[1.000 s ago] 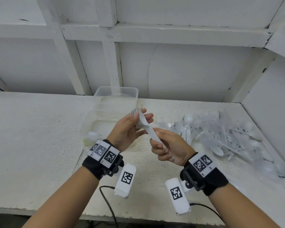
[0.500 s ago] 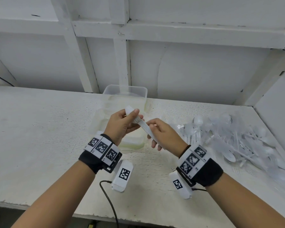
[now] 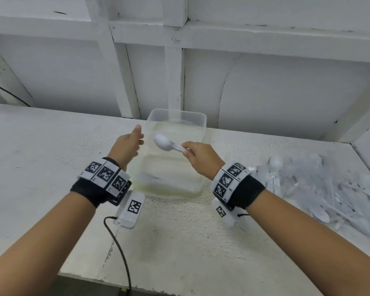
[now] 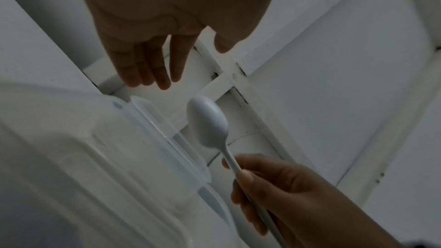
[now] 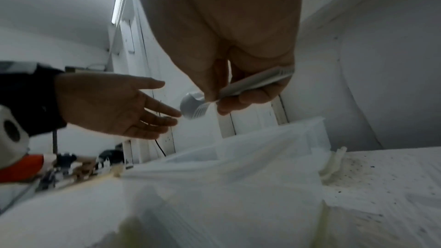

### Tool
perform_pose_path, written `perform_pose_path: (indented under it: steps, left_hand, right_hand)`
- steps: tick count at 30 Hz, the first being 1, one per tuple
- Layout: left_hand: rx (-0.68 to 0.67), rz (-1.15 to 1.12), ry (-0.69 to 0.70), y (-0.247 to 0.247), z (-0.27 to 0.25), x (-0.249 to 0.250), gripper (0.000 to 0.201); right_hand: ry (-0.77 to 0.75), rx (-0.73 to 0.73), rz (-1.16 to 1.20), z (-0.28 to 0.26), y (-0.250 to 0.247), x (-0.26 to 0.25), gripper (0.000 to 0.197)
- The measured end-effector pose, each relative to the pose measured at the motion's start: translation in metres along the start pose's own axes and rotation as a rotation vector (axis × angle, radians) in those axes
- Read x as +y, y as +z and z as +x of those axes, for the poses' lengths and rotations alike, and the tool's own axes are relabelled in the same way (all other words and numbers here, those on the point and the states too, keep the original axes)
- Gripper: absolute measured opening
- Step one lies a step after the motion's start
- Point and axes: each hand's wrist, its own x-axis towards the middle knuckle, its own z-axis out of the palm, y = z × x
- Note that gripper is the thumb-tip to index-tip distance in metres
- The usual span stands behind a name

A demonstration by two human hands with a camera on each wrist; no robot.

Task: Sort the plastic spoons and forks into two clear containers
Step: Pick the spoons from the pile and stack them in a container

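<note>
My right hand [image 3: 188,149] pinches a nested stack of white plastic spoons [image 3: 163,142] by the handles. The bowls point left, above two clear containers. The far container [image 3: 202,120] and the near container [image 3: 192,189] stand end to end on the bench; the near one holds a little white cutlery. My left hand [image 3: 136,138] hovers just left of the spoon bowls, fingers straight, holding nothing. In the left wrist view the spoons [image 4: 210,122] hang beyond the container rim [image 4: 152,118]. The right wrist view shows the spoons [image 5: 193,107] between my thumb and fingers [image 5: 248,99].
A loose pile of white plastic spoons and forks [image 3: 318,184] lies on the white bench [image 3: 41,157] at the right, near the side wall. A white framed wall stands right behind the containers. A black cable [image 3: 118,248] runs off the front edge.
My left hand has let go of the spoon stack and opened, drawing off to the left. My right hand has carried the stack forward over the containers.
</note>
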Motion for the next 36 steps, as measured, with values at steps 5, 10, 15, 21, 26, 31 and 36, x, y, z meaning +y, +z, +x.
perform_pose_path:
  steps: [5,10,15,21,26,31,36]
  left_hand:
    - [-0.031,0.448,-0.033,-0.013,0.019,-0.012,0.040]
    - [-0.136,0.467,-0.190,-0.012,0.023,-0.026,0.041]
    - [-0.115,0.327,-0.218,-0.012,0.022,-0.032,0.031]
    - [-0.103,0.306,-0.227,-0.012,0.023,-0.033,0.028]
    - [-0.102,0.295,-0.230,-0.012,0.024,-0.035,0.027]
    - [-0.103,0.302,-0.220,-0.011,0.025,-0.037,0.028]
    - [-0.102,0.405,-0.177,-0.013,0.023,-0.032,0.035]
  right_hand:
    - [0.010,-0.224,-0.133,0.024,0.017,-0.007,0.030]
    - [0.001,-0.429,-0.260,0.035,0.039,-0.011,0.032]
    - [-0.005,-0.532,-0.255,0.031,0.044,-0.007,0.034]
    - [0.017,-0.552,-0.161,0.027,0.037,-0.005,0.037]
    - [0.008,-0.516,-0.138,0.024,0.040,-0.004,0.038]
    - [0.001,-0.508,-0.194,0.027,0.042,-0.003,0.034]
    - [-0.009,-0.496,-0.207,0.028,0.037,-0.003,0.037]
